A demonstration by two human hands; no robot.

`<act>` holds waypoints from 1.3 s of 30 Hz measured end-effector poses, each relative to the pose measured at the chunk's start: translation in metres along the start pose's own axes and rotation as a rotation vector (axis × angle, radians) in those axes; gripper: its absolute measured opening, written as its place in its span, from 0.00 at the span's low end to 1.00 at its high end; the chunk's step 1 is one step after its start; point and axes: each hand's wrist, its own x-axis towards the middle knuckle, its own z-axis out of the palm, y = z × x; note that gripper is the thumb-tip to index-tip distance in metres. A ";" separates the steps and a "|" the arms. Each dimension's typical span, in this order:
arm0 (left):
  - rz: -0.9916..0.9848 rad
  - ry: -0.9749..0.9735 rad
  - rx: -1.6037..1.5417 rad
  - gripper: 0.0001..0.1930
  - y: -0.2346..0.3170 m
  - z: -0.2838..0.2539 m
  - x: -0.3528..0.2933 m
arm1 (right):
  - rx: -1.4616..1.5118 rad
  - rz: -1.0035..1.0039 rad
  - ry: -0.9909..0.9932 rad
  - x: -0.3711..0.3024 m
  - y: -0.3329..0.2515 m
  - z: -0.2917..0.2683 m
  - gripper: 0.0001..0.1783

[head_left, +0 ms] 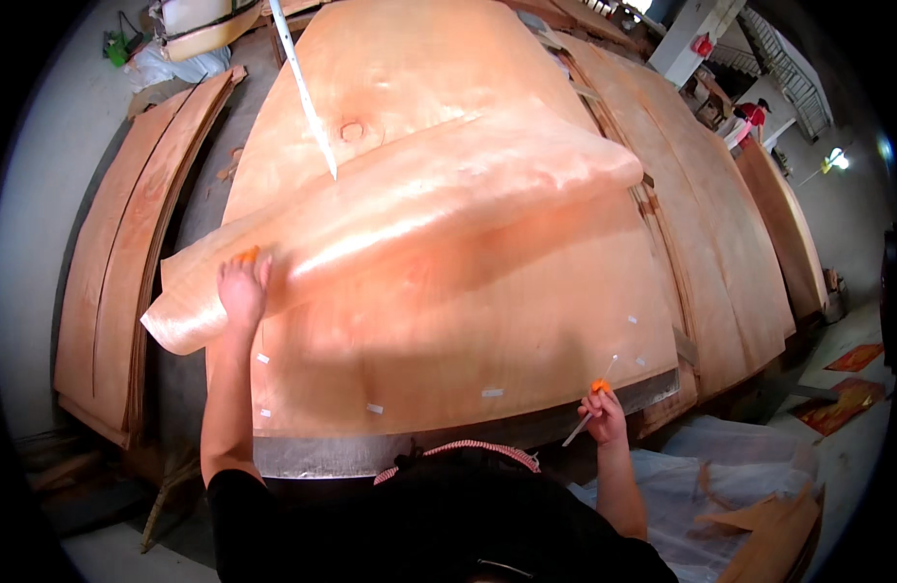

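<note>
A thin, pale wood veneer sheet lies curled up in a long fold across a broad stack of wood sheets. My left hand, with orange covers on its fingertips, is closed on the veneer sheet toward its left end. Near the stack's front right corner, my right hand pinches a thin, pale rod-like tool that slants up past the fingers. An orange cover shows on a fingertip of this hand too. Several small white tape pieces are stuck along the stack's front and side edges.
A white pole slants down over the stack. More wood sheets stand in piles at the left and right. Clear plastic film and veneer scraps lie at the lower right. Another person is far off at right.
</note>
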 end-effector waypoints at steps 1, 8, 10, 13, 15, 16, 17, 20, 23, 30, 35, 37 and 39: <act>-0.013 0.041 0.074 0.23 -0.015 0.010 0.013 | -0.003 0.001 -0.022 0.003 -0.001 0.003 0.11; -0.298 -0.402 0.107 0.34 -0.038 0.023 0.055 | 0.010 -0.013 -0.007 -0.007 0.001 -0.001 0.11; -0.301 -0.551 0.122 0.35 -0.031 0.008 0.058 | 0.024 -0.014 0.019 -0.011 0.004 -0.004 0.11; -0.337 -0.750 0.097 0.33 -0.034 0.002 0.060 | 0.040 -0.011 0.032 -0.015 0.009 -0.006 0.12; -0.306 -0.704 0.129 0.31 -0.034 -0.005 0.059 | 0.053 -0.005 0.030 -0.014 0.013 -0.007 0.12; -0.257 -0.599 0.172 0.30 -0.026 -0.015 0.056 | 0.057 -0.001 0.031 -0.013 0.013 -0.007 0.12; -0.208 -0.494 0.212 0.30 -0.022 -0.022 0.052 | 0.061 0.002 0.032 -0.012 0.013 -0.009 0.12; 0.203 0.117 0.231 0.28 -0.031 -0.002 0.022 | 0.070 0.036 -0.009 -0.001 0.018 -0.010 0.13; -0.097 -0.526 -0.627 0.25 0.038 -0.048 0.010 | 0.050 0.021 0.004 -0.004 0.015 -0.007 0.14; -0.002 -1.217 -1.048 0.19 0.043 -0.031 -0.040 | 0.072 0.036 0.048 -0.012 0.020 -0.018 0.14; 0.045 -0.507 -0.676 0.23 0.056 0.000 -0.023 | 0.054 0.028 0.071 -0.013 0.022 -0.015 0.14; 0.178 -0.303 -0.553 0.28 0.064 0.028 -0.019 | 0.028 0.014 0.018 -0.011 0.019 -0.010 0.14; 0.329 -0.201 -0.384 0.33 0.075 0.053 -0.019 | -0.017 0.002 -0.030 -0.010 0.017 -0.005 0.13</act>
